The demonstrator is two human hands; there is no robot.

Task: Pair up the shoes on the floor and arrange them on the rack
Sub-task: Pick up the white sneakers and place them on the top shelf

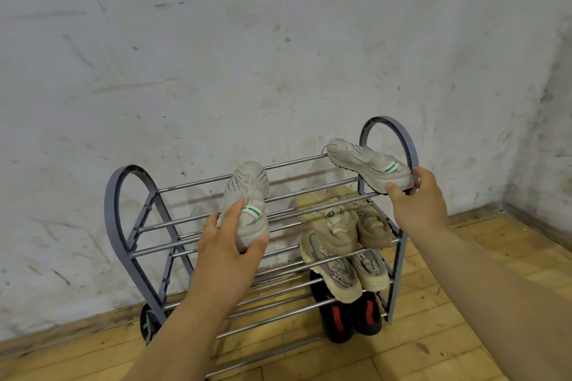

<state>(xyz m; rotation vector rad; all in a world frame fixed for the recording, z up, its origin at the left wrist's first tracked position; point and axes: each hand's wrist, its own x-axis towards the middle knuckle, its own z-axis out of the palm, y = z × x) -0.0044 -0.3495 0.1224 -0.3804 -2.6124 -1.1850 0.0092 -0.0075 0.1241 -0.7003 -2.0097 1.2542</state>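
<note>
I see my left hand [229, 244] gripping the heel of one beige sneaker [247, 195], thumb curled under the right side of the heel, fingers wrapped over the left side; the shoe sits on the top tier of the rack [123, 195], left of the middle; its long axis runs front to back across the bars, toe towards the wall [216, 56], heel towards me, sole down.

My right hand [414, 201] holds the matching beige sneaker [368, 164] by its heel, thumb pressed at the sole edge, fingers curled round the back; that shoe is at the right end of the same tier, beside the grey arch; its long axis lies on a diagonal, toe towards the wall and to the left, heel near the front bar; it is tipped so the dark tread shows along its lower edge; the two shoes are well apart.

Below, on the right half: a tan pair [340, 219] on the second tier, a cream lettered pair [343, 272] on the third, a black and red pair [349, 315] lowest, all heels towards me; a dark shoe [150, 322] lies on the wooden floor [464, 334] behind the rack's left leg.
</note>
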